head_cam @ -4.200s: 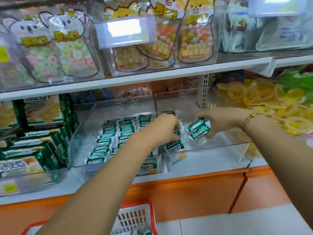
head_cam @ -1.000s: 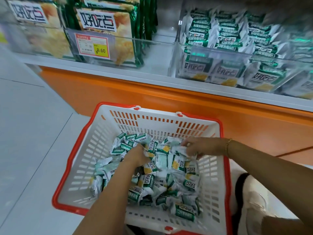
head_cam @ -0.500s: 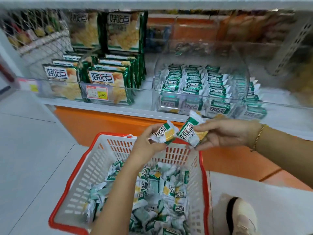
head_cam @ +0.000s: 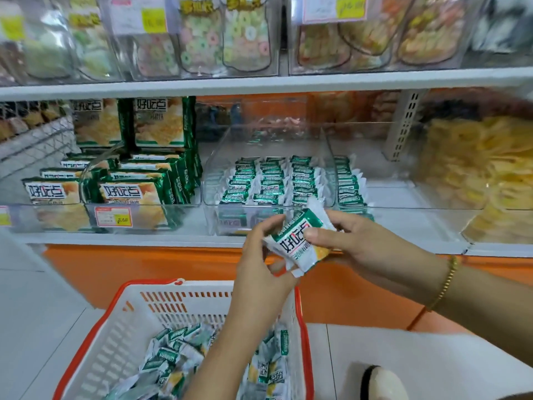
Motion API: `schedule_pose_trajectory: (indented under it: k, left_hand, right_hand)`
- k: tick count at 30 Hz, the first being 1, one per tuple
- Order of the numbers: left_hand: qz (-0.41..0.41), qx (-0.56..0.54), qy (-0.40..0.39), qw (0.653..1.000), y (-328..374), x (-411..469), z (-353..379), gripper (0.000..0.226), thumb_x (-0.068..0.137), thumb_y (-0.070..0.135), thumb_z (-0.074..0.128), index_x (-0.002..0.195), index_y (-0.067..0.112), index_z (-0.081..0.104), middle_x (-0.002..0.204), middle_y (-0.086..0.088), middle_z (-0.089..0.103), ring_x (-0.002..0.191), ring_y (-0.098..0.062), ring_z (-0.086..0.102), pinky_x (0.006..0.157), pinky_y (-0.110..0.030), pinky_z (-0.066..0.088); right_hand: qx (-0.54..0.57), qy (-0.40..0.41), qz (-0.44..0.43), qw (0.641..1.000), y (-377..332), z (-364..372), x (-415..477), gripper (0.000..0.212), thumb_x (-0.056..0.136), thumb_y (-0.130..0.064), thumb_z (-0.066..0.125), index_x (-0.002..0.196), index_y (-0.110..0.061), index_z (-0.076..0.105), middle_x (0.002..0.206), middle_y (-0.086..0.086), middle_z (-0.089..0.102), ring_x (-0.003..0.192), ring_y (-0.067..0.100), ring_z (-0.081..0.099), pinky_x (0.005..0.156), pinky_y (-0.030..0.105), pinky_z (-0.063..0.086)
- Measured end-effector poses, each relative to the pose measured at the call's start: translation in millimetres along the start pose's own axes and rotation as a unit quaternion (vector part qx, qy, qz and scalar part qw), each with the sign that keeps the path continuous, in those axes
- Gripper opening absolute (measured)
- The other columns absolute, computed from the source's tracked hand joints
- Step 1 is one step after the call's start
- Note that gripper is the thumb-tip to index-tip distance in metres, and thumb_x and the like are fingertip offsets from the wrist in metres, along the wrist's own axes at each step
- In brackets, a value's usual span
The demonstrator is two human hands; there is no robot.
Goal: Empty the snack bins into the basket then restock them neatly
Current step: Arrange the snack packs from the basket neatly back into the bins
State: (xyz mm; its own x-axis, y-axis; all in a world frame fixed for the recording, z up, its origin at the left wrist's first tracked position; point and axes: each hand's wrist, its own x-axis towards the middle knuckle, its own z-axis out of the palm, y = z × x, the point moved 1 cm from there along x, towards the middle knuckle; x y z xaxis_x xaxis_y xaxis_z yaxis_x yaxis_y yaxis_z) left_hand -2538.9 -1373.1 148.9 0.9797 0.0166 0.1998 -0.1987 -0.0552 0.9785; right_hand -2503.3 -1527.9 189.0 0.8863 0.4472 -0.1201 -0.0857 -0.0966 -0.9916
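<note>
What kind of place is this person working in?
Most likely a shop's snack aisle: white shelves hold clear bins of packaged snacks, a price tag sits on a bin front, and a red-rimmed shopping basket of snack packets stands on the floor.

Bright, even light (soft motion blur throughout), edges bowed by wide-angle distortion.

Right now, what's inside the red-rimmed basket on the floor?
The basket holds a loose heap of small green-and-white snack packets. The left forearm crosses over the heap's middle, hiding what lies beneath it; the basket's floor under the packets cannot be seen either.
</note>
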Motion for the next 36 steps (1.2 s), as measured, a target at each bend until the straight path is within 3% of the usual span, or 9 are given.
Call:
schedule_pose_trajectory:
  k: [4,7,11,14,20,22,26,31,36]
  left_hand:
    - [-0.039,-0.097,-0.018,0.994,12,10,12,0.064,0.08,-0.017,0.058,0.115,0.036,0.053,0.106,0.02,0.065,0.091,0.005,0.065,0.072,-0.016,0.053]
    - [-0.09,-0.16,-0.038,0.982,21,18,26,0.061,0.07,0.009,0.068,0.122,0.039,0.055,0.13,0.002,0.054,0.081,0.005,0.062,0.075,-0.021,0.05]
    - [-0.04,0.012,-0.063,0.997,29,38,46,0.058,0.069,0.052,0.069,0.122,0.059,0.045,0.125,0.022,0.045,0.111,0.005,0.047,0.097,-0.033,0.047]
    - [0.002,0.029,-0.112,0.993,33,69,57,0.062,0.068,0.051,0.068,0.124,0.057,0.043,0.121,0.037,0.037,0.115,0.019,0.036,0.103,-0.027,0.042]
    - [0.056,0.07,-0.169,0.982,42,141,75,0.065,0.077,0.045,0.067,0.135,0.034,0.042,0.123,0.015,0.057,0.108,0.002,0.058,0.089,-0.018,0.05]
    - [0.076,0.17,-0.154,0.971,37,167,72,0.048,0.09,0.042,0.056,0.135,0.026,0.047,0.123,0.015,0.058,0.107,0.003,0.057,0.085,-0.006,0.043]
    - [0.023,0.438,-0.161,0.884,-2,223,46,0.05,0.097,0.042,0.047,0.141,0.019,0.042,0.147,-0.001,0.042,0.126,-0.018,0.046,0.1,-0.026,0.036]
    - [-0.045,0.494,-0.253,0.831,-35,246,31,0.057,0.091,0.045,0.057,0.14,0.022,0.041,0.151,-0.003,0.033,0.133,-0.018,0.038,0.104,-0.027,0.033]
    - [-0.024,0.48,-0.244,0.842,-49,253,27,0.054,0.09,0.047,0.057,0.138,0.026,0.042,0.15,-0.002,0.032,0.135,-0.016,0.034,0.1,-0.023,0.03]
  right_hand:
    - [-0.006,0.061,-0.013,0.998,-2,-17,-3,0.054,0.073,-0.046,0.07,0.119,-0.021,0.059,0.114,0.0,0.07,0.105,0.019,0.066,0.092,0.04,0.052]
    - [-0.04,0.119,-0.012,0.992,-4,-30,-4,0.065,0.061,-0.055,0.076,0.113,-0.023,0.055,0.11,0.001,0.069,0.102,0.018,0.067,0.092,0.044,0.053]
    - [-0.043,0.138,0.004,0.989,-13,-55,-5,0.076,0.047,-0.045,0.078,0.112,-0.018,0.048,0.095,0.007,0.073,0.085,0.023,0.07,0.076,0.035,0.057]
    - [-0.053,0.131,0.029,0.99,-25,-88,0,0.083,0.044,-0.038,0.083,0.119,-0.024,0.051,0.093,0.008,0.07,0.082,0.021,0.067,0.078,0.037,0.056]
    - [-0.044,0.052,0.025,0.997,-38,-135,24,0.054,0.061,-0.006,0.084,0.111,-0.01,0.064,0.098,0.008,0.071,0.086,0.016,0.066,0.075,0.023,0.054]
    - [-0.052,0.111,0.029,0.992,-42,-156,42,0.05,0.062,-0.005,0.084,0.107,-0.008,0.064,0.101,0.011,0.071,0.08,0.016,0.068,0.072,0.021,0.056]
    - [-0.276,0.302,0.054,0.911,-38,-211,84,0.041,0.073,-0.015,0.081,0.104,-0.012,0.054,0.076,0.002,0.062,0.057,0.008,0.054,0.038,0.004,0.036]
    - [-0.444,0.296,0.129,0.835,9,-259,143,0.069,0.072,-0.02,0.081,0.132,-0.009,0.05,0.128,0.01,0.059,0.112,0.023,0.058,0.091,0.022,0.045]
    - [-0.494,0.254,0.095,0.826,26,-272,181,0.063,0.068,-0.013,0.083,0.124,-0.014,0.056,0.118,0.008,0.065,0.102,0.023,0.061,0.082,0.02,0.044]
